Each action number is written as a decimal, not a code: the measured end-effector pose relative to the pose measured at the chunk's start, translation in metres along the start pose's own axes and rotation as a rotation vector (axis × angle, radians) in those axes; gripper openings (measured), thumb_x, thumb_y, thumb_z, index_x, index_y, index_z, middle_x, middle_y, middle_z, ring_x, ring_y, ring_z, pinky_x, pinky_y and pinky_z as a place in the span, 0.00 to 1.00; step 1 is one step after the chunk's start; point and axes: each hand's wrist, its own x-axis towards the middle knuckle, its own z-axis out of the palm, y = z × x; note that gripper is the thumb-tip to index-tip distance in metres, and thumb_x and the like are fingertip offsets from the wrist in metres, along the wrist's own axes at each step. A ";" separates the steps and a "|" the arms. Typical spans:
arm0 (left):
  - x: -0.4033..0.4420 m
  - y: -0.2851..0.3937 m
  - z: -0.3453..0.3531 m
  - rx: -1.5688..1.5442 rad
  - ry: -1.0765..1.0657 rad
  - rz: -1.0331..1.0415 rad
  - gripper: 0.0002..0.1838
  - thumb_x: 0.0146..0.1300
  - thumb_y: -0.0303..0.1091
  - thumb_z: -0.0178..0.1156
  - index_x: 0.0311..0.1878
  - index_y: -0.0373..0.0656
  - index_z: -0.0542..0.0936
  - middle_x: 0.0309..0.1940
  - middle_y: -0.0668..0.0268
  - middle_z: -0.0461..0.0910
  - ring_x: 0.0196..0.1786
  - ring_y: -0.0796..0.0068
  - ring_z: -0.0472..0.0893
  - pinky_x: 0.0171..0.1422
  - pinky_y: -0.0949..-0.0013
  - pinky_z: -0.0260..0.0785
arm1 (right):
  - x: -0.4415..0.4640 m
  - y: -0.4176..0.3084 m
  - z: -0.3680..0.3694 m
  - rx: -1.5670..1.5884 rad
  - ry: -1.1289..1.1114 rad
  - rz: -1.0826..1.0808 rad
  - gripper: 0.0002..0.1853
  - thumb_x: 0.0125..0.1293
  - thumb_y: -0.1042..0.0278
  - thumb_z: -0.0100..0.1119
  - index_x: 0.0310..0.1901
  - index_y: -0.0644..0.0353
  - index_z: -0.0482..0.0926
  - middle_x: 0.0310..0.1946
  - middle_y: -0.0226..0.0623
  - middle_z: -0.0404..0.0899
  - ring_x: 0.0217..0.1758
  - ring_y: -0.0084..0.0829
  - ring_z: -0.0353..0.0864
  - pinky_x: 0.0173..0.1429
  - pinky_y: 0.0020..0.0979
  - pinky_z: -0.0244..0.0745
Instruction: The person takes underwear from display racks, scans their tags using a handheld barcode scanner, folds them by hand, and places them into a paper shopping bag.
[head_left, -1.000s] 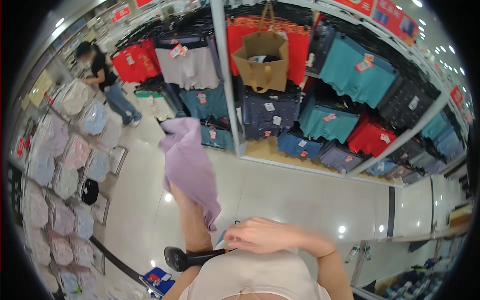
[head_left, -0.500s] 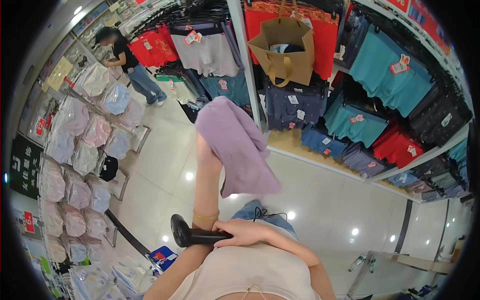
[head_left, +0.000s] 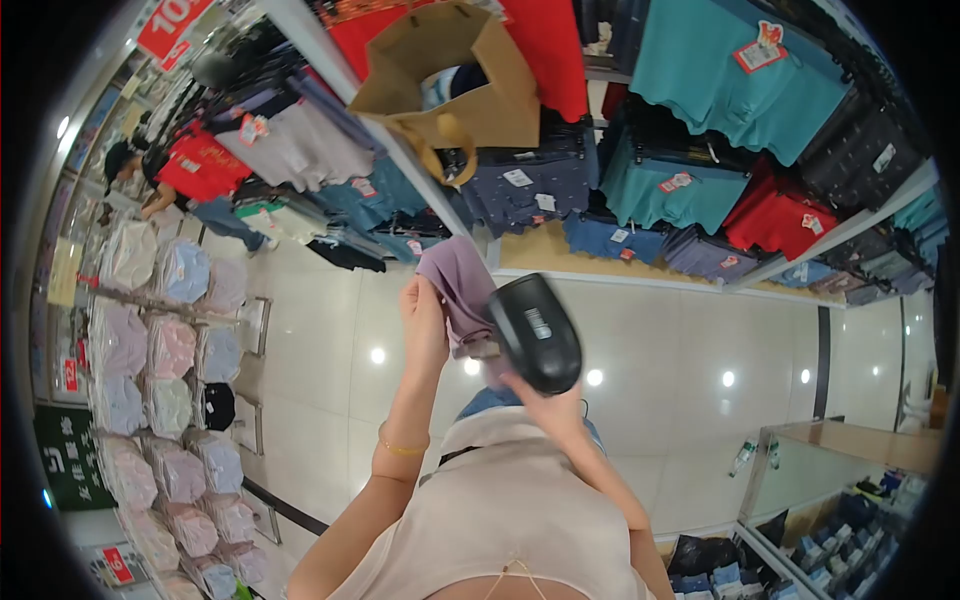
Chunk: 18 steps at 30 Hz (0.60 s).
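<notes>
A purple garment [head_left: 460, 285] hangs bunched from my left hand [head_left: 424, 305], whose fingers are closed on its left edge. My right hand [head_left: 552, 405] is wrapped round a black handheld barcode scanner [head_left: 538, 335]. Its rounded head, with pale lettering on top, is raised beside the garment's right side and looks slightly blurred. The scanner's handle is mostly hidden beneath the head. A small greyish patch [head_left: 482, 349] shows at the garment's lower end; I cannot make out what it is.
A brown paper bag [head_left: 500, 85] hangs on the rack ahead, among red, teal and dark garments [head_left: 740, 70]. Packaged pale items [head_left: 165, 345] fill the display at left. A person [head_left: 215, 215] stands at the far left. A glass-sided counter [head_left: 800, 490] is at lower right.
My right hand has lifted the scanner from my waist up beside the garment. The garment has come lower and is more bunched. My view has shifted, bringing the rack closer.
</notes>
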 end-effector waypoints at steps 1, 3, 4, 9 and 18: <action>0.004 0.008 0.017 -0.052 0.005 -0.065 0.17 0.68 0.40 0.42 0.31 0.41 0.76 0.22 0.74 0.74 0.23 0.91 0.67 0.23 0.82 0.56 | 0.016 0.016 -0.008 -0.042 0.073 -0.018 0.24 0.42 0.73 0.70 0.43 0.66 0.73 0.33 0.40 0.78 0.35 0.32 0.77 0.42 0.28 0.70; 0.019 0.004 0.038 -0.139 -0.005 -0.183 0.17 0.69 0.41 0.41 0.32 0.41 0.75 0.24 0.73 0.75 0.24 0.89 0.69 0.23 0.82 0.57 | 0.044 0.027 -0.025 -0.120 0.072 0.018 0.22 0.46 0.73 0.70 0.44 0.62 0.74 0.35 0.32 0.79 0.38 0.23 0.76 0.43 0.25 0.70; 0.028 -0.006 0.042 -0.170 -0.022 -0.238 0.17 0.69 0.41 0.41 0.34 0.40 0.75 0.26 0.71 0.75 0.25 0.88 0.71 0.25 0.81 0.60 | 0.057 0.021 -0.033 -0.045 0.016 0.127 0.22 0.43 0.75 0.72 0.42 0.62 0.74 0.30 0.30 0.77 0.33 0.20 0.74 0.38 0.24 0.70; 0.070 -0.033 0.090 -0.252 -0.051 -0.395 0.18 0.69 0.40 0.40 0.45 0.34 0.72 0.40 0.61 0.76 0.39 0.74 0.77 0.45 0.71 0.70 | 0.105 0.019 -0.048 0.336 -0.130 0.316 0.21 0.39 0.80 0.71 0.34 0.58 0.69 0.27 0.24 0.69 0.29 0.16 0.69 0.34 0.22 0.67; 0.056 -0.055 0.138 0.326 -0.690 -0.413 0.26 0.61 0.41 0.55 0.58 0.34 0.65 0.47 0.64 0.72 0.48 0.79 0.71 0.54 0.73 0.63 | 0.152 0.040 -0.101 0.194 0.076 0.353 0.18 0.42 0.78 0.69 0.32 0.60 0.68 0.24 0.25 0.69 0.24 0.14 0.67 0.28 0.19 0.64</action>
